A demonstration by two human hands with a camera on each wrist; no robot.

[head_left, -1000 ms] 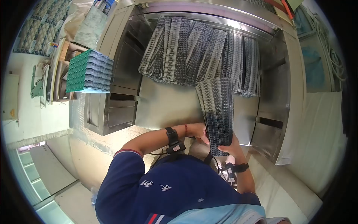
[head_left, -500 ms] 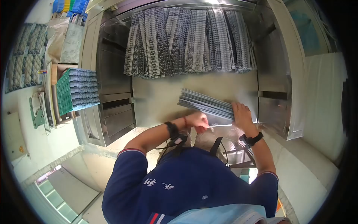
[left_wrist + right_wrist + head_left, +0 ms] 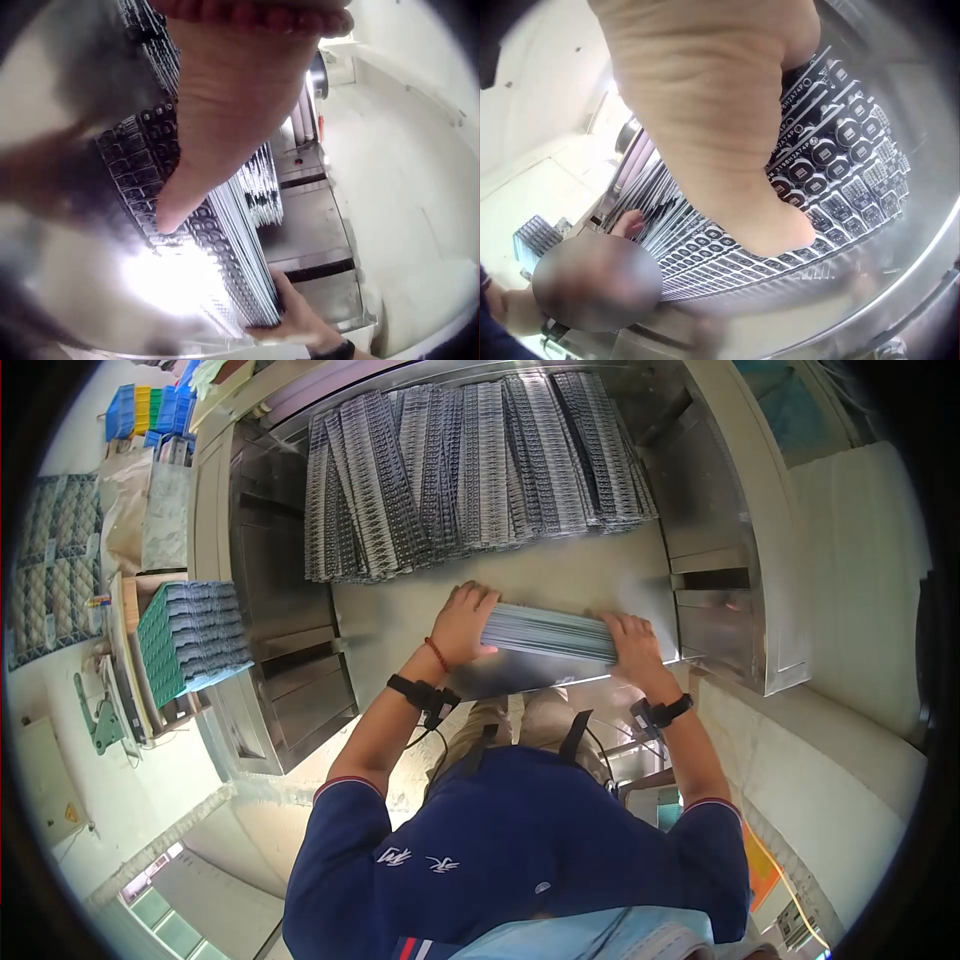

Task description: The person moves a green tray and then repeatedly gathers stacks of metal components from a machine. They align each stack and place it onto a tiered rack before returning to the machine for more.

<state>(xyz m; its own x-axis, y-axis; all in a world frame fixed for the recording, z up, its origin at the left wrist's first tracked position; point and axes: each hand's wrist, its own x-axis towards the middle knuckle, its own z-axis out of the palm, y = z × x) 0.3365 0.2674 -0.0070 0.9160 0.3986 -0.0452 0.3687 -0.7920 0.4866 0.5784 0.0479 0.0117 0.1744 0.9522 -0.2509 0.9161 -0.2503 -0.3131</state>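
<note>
A stack of thin circuit board panels (image 3: pixel 550 633) is held on edge over the near part of the metal tray, its pale edges facing up. At its left end, my left hand (image 3: pixel 465 625) grips it, thumb on the near face. My right hand (image 3: pixel 638 648) grips the opposite end. In the left wrist view, the stack's dark, patterned face (image 3: pixel 139 169) shows beside the left thumb. Rows of small dark parts and white lettering on the boards (image 3: pixel 825 154) appear in the right wrist view, by the right thumb.
More board stacks (image 3: pixel 470 470) lie side by side at the back of the metal tray (image 3: pixel 390 615). Metal side walls (image 3: pixel 715 510) flank it. To the left stands a green and grey-blue pile of moulded trays (image 3: pixel 205 635). Blue bins (image 3: pixel 170 410) sit farther back.
The boards have turned from lengthwise with faces showing to crosswise with edges up. My left hand has moved from below the stack to its left end. My right hand has kept hold.
</note>
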